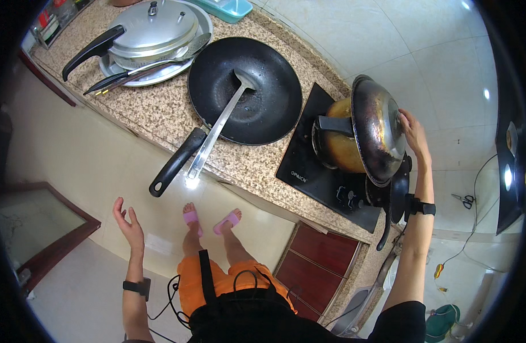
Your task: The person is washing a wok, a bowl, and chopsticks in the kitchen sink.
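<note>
My right hand (pixel 413 132) grips the top of a dark, scorched domed lid (pixel 376 133); the knob is mostly hidden by my fingers. This lid stands over a browned metal pot (pixel 342 150) with a black side handle (pixel 335 125), and I cannot tell whether it rests on the rim. Under the pot is a black two-burner cooktop (pixel 297 158). My left hand (pixel 131 225) hovers over the floor, fingers apart and holding nothing. A black wok (pixel 271 107) sits on the counter beside the cooktop, with a metal turner (pixel 222 122) lying across it.
A silver pressure cooker (pixel 153 30) stands in a metal basin (pixel 164 79), with a skimmer (pixel 198 45) across its edge. Dark pans (pixel 400 193) crowd the cooktop's right side, a handle jutting past it. Scissors (pixel 464 200) hang on the tiled wall. The granite counter's front edge (pixel 160 148) faces me.
</note>
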Tool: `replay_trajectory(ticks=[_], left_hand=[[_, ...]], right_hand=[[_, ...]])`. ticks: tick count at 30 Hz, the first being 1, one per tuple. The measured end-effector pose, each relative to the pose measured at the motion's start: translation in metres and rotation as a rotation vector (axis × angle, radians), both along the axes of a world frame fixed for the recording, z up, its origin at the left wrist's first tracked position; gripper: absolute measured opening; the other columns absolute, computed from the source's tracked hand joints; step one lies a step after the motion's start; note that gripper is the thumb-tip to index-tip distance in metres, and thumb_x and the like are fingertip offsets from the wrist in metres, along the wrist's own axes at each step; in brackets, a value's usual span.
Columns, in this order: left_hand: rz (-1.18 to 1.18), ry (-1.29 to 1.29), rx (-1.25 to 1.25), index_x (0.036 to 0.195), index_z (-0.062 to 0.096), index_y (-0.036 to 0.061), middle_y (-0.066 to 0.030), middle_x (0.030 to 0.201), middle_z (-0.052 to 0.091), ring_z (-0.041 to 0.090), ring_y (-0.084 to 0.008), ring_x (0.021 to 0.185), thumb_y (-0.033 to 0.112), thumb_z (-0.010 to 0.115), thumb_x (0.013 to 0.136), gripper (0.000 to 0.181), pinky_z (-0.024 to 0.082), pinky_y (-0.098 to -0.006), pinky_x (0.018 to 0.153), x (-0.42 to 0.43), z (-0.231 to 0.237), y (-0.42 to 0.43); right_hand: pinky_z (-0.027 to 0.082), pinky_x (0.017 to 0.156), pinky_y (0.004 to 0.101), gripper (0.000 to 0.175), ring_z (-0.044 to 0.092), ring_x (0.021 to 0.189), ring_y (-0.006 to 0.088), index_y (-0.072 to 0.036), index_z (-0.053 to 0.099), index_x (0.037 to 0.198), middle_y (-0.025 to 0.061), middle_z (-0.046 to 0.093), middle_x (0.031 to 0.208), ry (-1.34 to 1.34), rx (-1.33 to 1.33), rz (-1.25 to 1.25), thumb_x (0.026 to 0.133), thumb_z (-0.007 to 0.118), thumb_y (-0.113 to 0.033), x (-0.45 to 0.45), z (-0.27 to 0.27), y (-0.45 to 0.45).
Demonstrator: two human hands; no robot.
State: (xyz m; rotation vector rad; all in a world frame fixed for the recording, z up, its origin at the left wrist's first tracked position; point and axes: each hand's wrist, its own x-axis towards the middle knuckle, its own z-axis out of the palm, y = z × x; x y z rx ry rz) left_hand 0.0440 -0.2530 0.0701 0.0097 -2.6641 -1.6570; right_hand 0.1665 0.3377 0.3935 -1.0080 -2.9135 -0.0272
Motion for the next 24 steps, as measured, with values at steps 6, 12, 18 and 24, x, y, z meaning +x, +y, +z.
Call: replay_trajectory(ticks=[6, 12, 18, 24], left_hand=[[-0.01, -0.032, 0.053, 0.113, 0.039, 0.0057, -0.0071, 0.116, 0.039, 0.037, -0.0187, 0.108, 0.005, 0.043, 0.082, 0.031, 0.031, -0.0318, 0.086, 0.001, -0.009, 0.006], [-0.032, -0.042, 0.033, 0.111, 0.04, 0.0058, -0.0073, 0.116, 0.04, 0.039, -0.0185, 0.107, 0.005, 0.043, 0.082, 0.03, 0.032, -0.0309, 0.085, 0.0, -0.011, 0.011], [-0.014, -0.065, 0.081, 0.112, 0.04, 0.0044, -0.0082, 0.115, 0.041, 0.04, -0.0185, 0.106, 0.004, 0.043, 0.081, 0.031, 0.033, -0.0291, 0.083, -0.002, -0.018, 0.014], [-0.028, -0.071, 0.098, 0.112, 0.039, 0.0032, -0.0091, 0.114, 0.042, 0.041, -0.0185, 0.105, 0.002, 0.042, 0.081, 0.031, 0.034, -0.0285, 0.082, -0.003, -0.019, 0.019]], right_hand=[[0.039, 0.08, 0.0308, 0.038, 0.052, 0.094, 0.0257, -0.003, 0.045, 0.112, 0.0163, 0.053, 0.103, 0.057, -0.056, -0.062, 0.084, 0.042, -0.029, 0.0, 0.001, -0.005], [0.035, 0.086, 0.0305, 0.045, 0.045, 0.105, 0.0241, -0.004, 0.04, 0.117, 0.016, 0.048, 0.112, 0.246, -0.076, -0.023, 0.082, 0.046, -0.032, 0.017, -0.007, 0.002], [0.034, 0.087, 0.031, 0.047, 0.042, 0.108, 0.0244, -0.006, 0.039, 0.119, 0.0161, 0.046, 0.114, 0.286, -0.155, -0.073, 0.082, 0.047, -0.033, 0.036, -0.009, -0.008], [0.035, 0.086, 0.0351, 0.048, 0.041, 0.109, 0.0291, -0.01, 0.037, 0.121, 0.0166, 0.044, 0.116, 0.252, -0.042, -0.108, 0.081, 0.048, -0.035, 0.043, -0.001, -0.024]])
